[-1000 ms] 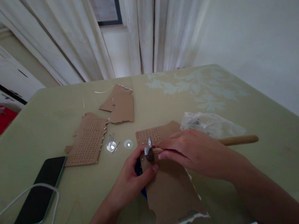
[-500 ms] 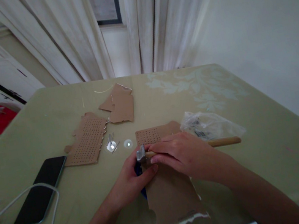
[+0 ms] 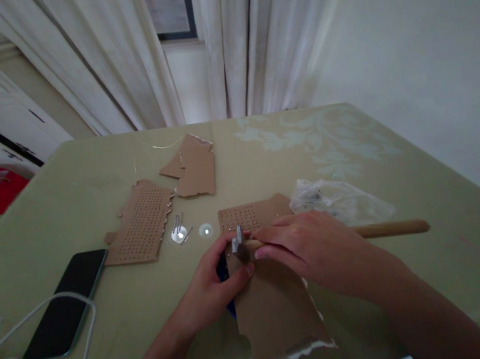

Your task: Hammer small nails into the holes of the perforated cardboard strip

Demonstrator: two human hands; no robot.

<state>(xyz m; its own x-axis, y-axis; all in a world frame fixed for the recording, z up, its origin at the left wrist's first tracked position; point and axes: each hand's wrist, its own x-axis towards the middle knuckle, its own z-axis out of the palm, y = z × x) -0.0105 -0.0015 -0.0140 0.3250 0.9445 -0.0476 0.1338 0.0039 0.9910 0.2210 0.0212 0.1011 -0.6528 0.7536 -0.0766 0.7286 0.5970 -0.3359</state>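
Observation:
In my right hand [image 3: 312, 247] is a small hammer [image 3: 392, 229], its wooden handle pointing right and its metal head over a piece of brown cardboard [image 3: 282, 314]. The far end of this cardboard is dotted with rows of small holes; its near edge is torn and white. My left hand [image 3: 216, 285] grips the cardboard's left side, thumb on top, close to the hammer head. A blue object [image 3: 228, 293] shows partly beneath the cardboard there; its kind is hidden. Whatever lies directly under the hammer head cannot be made out.
A second perforated cardboard piece [image 3: 141, 225] and a torn cardboard scrap [image 3: 196, 168] lie farther off. Several thin nails [image 3: 179, 230] rest by a small round disc [image 3: 205, 230]. A clear plastic bag [image 3: 336, 199] is at right, a phone [image 3: 65, 309] under a white cable [image 3: 87, 330] at left.
The hammer has shifted right with my right hand, its head turning and more of the handle showing. My left hand and the cardboard stay put.

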